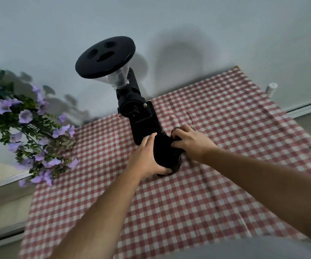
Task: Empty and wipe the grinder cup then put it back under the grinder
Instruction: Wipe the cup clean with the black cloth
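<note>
At frame centre, the left hand [147, 157] grips the dark round grinder cup [165, 154]. The right hand [192, 142] clutches its far edge, just below the black funnel-topped grinder [132, 101].

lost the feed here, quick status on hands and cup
Left hand and right hand both clamped on the cup. Cup on the cloth at the grinder base. Nothing in the way.
</note>
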Demonstrator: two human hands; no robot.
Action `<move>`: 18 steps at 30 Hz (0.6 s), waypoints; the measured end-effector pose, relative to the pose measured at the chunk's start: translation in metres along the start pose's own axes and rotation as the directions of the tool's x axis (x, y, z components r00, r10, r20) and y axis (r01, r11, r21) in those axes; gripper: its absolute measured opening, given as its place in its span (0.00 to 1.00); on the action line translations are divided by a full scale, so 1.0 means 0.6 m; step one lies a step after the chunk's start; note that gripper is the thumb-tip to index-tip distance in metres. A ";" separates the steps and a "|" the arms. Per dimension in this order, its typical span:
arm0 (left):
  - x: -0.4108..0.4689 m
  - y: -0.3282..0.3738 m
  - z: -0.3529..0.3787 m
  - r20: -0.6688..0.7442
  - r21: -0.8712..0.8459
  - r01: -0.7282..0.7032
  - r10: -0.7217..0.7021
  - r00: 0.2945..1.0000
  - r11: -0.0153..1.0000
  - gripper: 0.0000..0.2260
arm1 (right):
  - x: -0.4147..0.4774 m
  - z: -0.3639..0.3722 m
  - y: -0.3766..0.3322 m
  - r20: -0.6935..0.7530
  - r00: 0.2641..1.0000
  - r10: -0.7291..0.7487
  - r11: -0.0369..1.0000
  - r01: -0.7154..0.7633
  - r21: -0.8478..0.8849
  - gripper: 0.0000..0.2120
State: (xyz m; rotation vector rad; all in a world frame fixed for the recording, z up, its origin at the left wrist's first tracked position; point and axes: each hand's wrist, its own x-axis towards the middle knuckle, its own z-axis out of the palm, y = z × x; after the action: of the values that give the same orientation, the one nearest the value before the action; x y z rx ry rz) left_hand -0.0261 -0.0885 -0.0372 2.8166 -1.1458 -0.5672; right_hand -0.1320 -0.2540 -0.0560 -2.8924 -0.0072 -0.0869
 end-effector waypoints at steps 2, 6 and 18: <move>-0.001 0.000 0.000 -0.006 0.011 -0.006 0.006 1.000 1.000 0.58 | -0.007 0.004 -0.014 0.068 0.997 0.040 0.997 -0.036 -0.064 0.20; -0.003 -0.002 0.001 -0.031 0.030 0.000 0.001 1.000 1.000 0.57 | -0.031 0.019 -0.064 0.120 0.952 0.282 0.898 -0.305 0.316 0.16; -0.007 -0.003 0.004 -0.044 -0.043 0.004 -0.006 0.999 0.999 0.57 | 0.007 0.026 -0.065 -0.026 0.987 0.156 0.918 -0.135 0.372 0.26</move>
State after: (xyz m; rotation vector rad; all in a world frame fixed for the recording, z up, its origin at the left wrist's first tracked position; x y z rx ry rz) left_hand -0.0288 -0.0842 -0.0384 2.7818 -1.1056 -0.5207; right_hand -0.1273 -0.2125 -0.0612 -2.5023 0.1826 -0.1242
